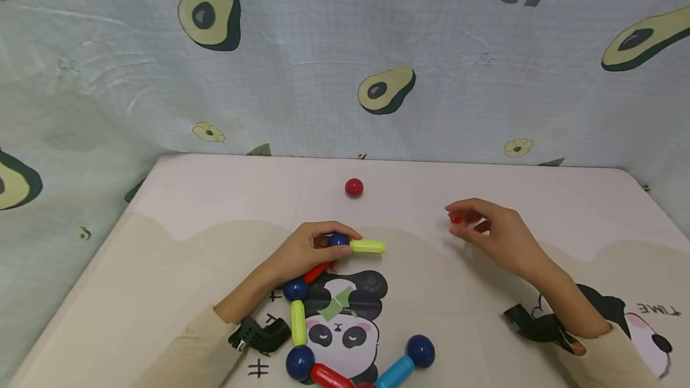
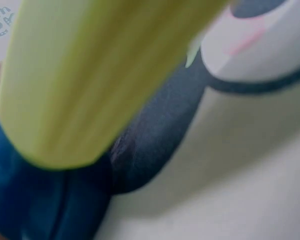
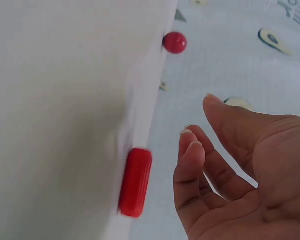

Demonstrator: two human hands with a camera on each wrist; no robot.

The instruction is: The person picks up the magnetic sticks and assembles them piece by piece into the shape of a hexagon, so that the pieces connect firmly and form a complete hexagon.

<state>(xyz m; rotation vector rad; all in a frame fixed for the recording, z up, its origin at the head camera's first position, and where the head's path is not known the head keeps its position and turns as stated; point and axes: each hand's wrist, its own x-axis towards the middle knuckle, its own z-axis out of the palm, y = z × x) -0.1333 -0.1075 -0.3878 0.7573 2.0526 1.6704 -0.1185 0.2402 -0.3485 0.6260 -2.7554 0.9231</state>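
My left hand (image 1: 309, 247) grips a blue ball (image 1: 338, 239) between thumb and fingers. A yellow-green ribbed rod (image 1: 368, 246) sticks out to the right from that ball, and in the left wrist view the rod (image 2: 90, 75) looms large beside the ball. From the held ball, a chain of balls and rods runs down past a lower blue ball (image 1: 295, 289). Over the table's far right part, my right hand (image 1: 501, 238) hovers with fingers loosely bent. A red rod (image 3: 136, 182) lies just beyond its fingertips, apart from them in the right wrist view.
The chain continues through a yellow-green rod (image 1: 298, 323), a blue ball (image 1: 300, 363) and a red rod (image 1: 331, 376) to a light blue rod (image 1: 395, 372) and an end blue ball (image 1: 420, 351). A loose red ball (image 1: 354, 187) sits near the back edge. An avocado-print curtain (image 1: 302, 47) hangs behind.
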